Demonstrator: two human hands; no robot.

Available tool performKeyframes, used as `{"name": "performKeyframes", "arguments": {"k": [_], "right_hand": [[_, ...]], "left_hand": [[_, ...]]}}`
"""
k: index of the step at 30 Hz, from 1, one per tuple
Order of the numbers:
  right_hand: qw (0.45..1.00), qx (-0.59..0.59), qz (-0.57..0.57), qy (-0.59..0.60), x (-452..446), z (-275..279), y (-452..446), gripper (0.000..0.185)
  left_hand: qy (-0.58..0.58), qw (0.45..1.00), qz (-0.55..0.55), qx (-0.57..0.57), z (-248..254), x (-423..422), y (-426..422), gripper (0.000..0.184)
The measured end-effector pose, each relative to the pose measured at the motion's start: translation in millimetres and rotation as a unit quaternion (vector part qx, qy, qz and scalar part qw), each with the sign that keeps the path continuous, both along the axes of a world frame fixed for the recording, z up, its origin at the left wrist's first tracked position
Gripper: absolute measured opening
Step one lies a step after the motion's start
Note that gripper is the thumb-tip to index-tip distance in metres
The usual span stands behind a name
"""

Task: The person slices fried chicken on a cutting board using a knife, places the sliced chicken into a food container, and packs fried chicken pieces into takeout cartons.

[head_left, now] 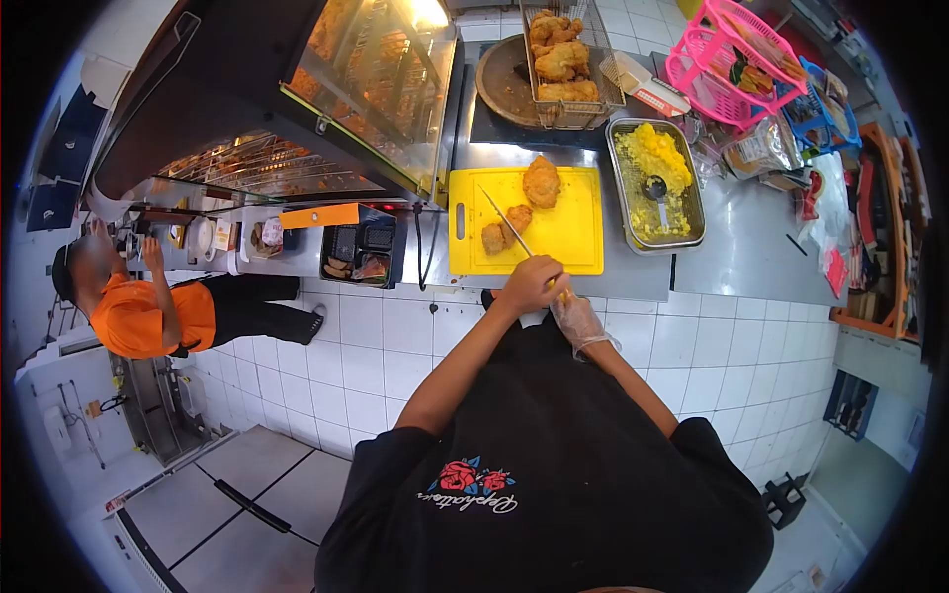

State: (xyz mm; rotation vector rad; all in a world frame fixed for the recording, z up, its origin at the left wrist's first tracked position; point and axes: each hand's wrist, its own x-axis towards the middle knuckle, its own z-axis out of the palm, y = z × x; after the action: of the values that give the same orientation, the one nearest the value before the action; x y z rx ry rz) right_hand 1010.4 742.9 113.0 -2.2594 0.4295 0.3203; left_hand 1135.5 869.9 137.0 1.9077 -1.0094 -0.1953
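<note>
My bare left hand [534, 283] is closed around a knife [507, 222], whose blade points away from me over a yellow cutting board [581, 232]. My right hand [577, 322], in a clear plastic glove, meets the end of the yellow handle with curled fingers; their exact grip is partly hidden. Under and beside the blade lie pieces of fried chicken [493, 237], touching or nearly touching it. A larger fried chicken piece [541, 183] rests farther back on the board.
Behind the board, a wire fry basket [576, 117] holds more chicken. A metal tray [694, 225] of yellow crumbly food with a spoon stands right, near pink baskets [682, 74]. A glass warming cabinet [386, 89] is left. Farther left stands a person in an orange shirt [143, 316].
</note>
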Motion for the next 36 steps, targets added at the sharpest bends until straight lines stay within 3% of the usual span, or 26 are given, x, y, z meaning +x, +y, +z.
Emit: {"name": "performKeyframes", "arguments": {"k": [2,8,11,12,18,24,28,31,34,36], "right_hand": [[1.000,-0.018,0.001,0.026,1,4,1,0.046],[0.999,-0.024,0.005,0.040,12,-24,-3,0.049],[0.998,-0.035,0.028,0.049,19,-33,-16,0.049],[0.996,-0.047,0.039,0.062,25,-9,-17,0.049],[0.992,-0.103,0.044,0.052,5,22,-16,0.048],[0.988,-0.134,0.041,0.071,13,4,-20,0.053],[0.989,-0.101,0.030,0.102,15,-3,-23,0.058],[0.996,-0.070,0.027,0.041,18,0,-27,0.057],[0.982,0.000,0.029,0.188,25,21,-42,0.056],[0.990,-0.030,0.053,0.131,18,30,-46,0.057]], "left_hand": [[-0.019,1.000,-0.010,-0.013,-11,10,-24,0.032],[-0.017,0.994,0.102,-0.029,-63,14,-45,0.046],[0.071,0.990,0.120,-0.020,-37,25,-51,0.046],[0.079,0.990,0.118,-0.008,-35,25,-50,0.045],[-0.055,0.986,0.079,-0.134,-33,7,-51,0.041],[-0.071,0.989,0.075,-0.103,-47,15,-61,0.039],[-0.026,0.994,0.083,-0.065,-58,8,-61,0.041],[0.016,0.992,0.097,-0.073,-47,21,-66,0.043],[0.091,0.989,0.104,-0.053,-38,19,-69,0.044],[0.092,0.988,0.112,-0.049,-34,12,-68,0.043]]}}
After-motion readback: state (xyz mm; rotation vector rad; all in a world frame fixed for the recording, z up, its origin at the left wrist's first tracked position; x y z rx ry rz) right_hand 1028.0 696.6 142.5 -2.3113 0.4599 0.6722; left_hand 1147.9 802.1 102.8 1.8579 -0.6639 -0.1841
